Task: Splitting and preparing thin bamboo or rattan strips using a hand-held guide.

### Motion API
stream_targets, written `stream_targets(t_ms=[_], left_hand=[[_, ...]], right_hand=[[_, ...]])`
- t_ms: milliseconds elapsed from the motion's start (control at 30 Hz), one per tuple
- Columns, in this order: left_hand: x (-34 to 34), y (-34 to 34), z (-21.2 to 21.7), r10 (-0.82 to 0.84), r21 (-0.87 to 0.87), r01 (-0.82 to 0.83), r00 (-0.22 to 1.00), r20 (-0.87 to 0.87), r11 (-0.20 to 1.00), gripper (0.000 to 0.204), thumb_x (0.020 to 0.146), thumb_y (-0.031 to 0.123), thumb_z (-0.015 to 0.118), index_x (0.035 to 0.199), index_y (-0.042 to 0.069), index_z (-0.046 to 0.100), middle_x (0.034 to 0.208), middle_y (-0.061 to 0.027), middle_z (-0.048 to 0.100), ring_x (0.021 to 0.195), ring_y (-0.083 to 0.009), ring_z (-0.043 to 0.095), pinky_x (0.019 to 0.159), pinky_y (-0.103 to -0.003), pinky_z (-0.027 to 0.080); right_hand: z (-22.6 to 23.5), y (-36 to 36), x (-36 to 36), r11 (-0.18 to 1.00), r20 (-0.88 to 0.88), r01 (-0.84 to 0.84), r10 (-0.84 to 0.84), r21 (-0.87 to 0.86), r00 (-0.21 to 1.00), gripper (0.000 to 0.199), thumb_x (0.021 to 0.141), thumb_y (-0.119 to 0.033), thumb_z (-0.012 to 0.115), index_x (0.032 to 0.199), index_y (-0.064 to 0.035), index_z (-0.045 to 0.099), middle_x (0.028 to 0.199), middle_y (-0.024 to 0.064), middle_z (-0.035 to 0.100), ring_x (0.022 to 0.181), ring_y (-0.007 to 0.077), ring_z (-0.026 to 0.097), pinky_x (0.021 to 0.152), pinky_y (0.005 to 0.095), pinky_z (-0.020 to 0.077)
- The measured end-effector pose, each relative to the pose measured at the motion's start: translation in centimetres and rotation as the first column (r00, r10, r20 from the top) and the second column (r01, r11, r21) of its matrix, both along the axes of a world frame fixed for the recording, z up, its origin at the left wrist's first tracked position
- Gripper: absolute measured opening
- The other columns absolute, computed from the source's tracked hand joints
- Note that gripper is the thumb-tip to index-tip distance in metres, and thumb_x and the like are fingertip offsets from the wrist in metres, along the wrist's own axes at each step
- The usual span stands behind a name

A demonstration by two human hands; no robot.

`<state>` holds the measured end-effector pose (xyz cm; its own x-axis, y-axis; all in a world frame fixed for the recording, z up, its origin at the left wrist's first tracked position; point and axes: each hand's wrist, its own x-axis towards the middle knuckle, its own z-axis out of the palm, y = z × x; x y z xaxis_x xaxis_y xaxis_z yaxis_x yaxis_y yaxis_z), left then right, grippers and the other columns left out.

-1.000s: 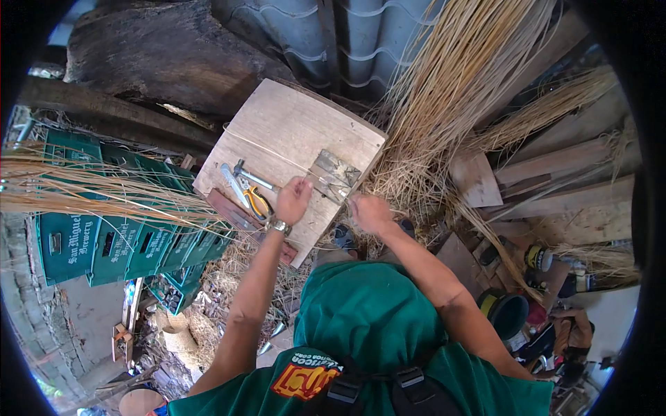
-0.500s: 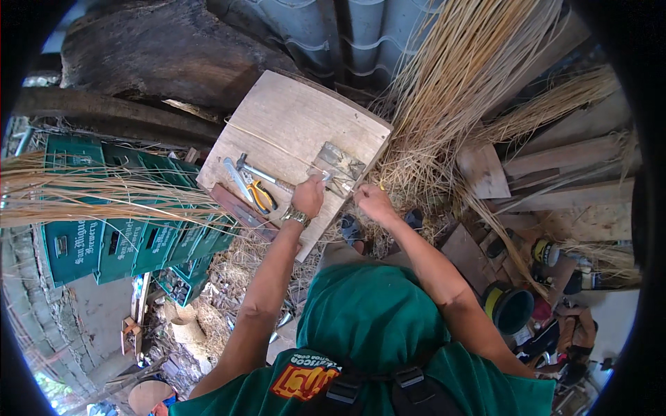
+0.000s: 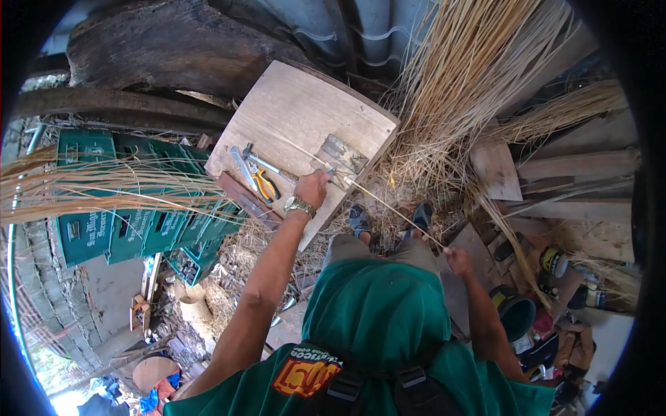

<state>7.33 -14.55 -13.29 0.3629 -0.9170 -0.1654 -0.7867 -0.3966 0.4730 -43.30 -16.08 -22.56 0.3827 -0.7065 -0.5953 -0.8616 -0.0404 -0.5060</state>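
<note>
the right hand [image 3: 458, 261] is off the bench [image 3: 277, 97], out to the right in front of the body, its fingers closed on the end of a thin pale strip [image 3: 388, 206]. the strip runs straight from there, slanting up and left to the near side of a small dark slab [image 3: 345, 153] at the bench's right edge. the left hand [image 3: 311, 188], with a watch [image 3: 300, 204] on its wrist, rests over the bench just beside the slab. its fingers are curled in, with something small at their tips; i cannot tell what they hold.

left of that hand, a hammer [image 3: 272, 166] lies with its handle pointing toward it. pliers [image 3: 266, 187] with yellow and black grips lie next to the hammer, and a pale blade [image 3: 241, 166] lies alongside them. a reddish wood bar [image 3: 246, 200] sits along the bench's left edge.

green crates [image 3: 135, 225] stand to the left, under a loose bundle of long strips [image 3: 118, 186]. a thicker bundle [image 3: 465, 69] leans at upper right.
</note>
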Motion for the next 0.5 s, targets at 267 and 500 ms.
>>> stream_targets(t_ms=[267,500], left_hand=[[-0.3,-0.4,0.0,-0.012,-0.022,0.013,0.999,0.029,1.000,0.022,0.091,0.026,0.056,0.086,0.004,0.059,0.077,-0.0250,0.061,0.076,-0.0458,0.060,0.065,-0.053,0.048],[0.1,0.2,-0.7,0.041,0.009,-0.041,0.999,0.016,0.999,0.020,0.090,0.025,0.057,0.087,0.005,0.060,0.077,-0.0250,0.061,0.076,-0.0454,0.060,0.065,-0.052,0.048]], right_hand=[[0.0,-6.0,14.0,0.938,0.147,-0.323,0.304,0.125,0.941,0.066,0.083,-0.032,0.063,0.139,-0.0051,0.041,0.133,0.0222,0.050,0.123,0.0366,0.049,0.101,0.0405,0.0412],[10.1,-6.9,31.7,0.973,0.330,-0.017,-0.062,0.232,0.942,0.041,0.090,-0.042,0.052,0.093,-0.0023,0.063,0.096,0.0189,0.064,0.097,0.0372,0.060,0.081,0.0427,0.0457]])
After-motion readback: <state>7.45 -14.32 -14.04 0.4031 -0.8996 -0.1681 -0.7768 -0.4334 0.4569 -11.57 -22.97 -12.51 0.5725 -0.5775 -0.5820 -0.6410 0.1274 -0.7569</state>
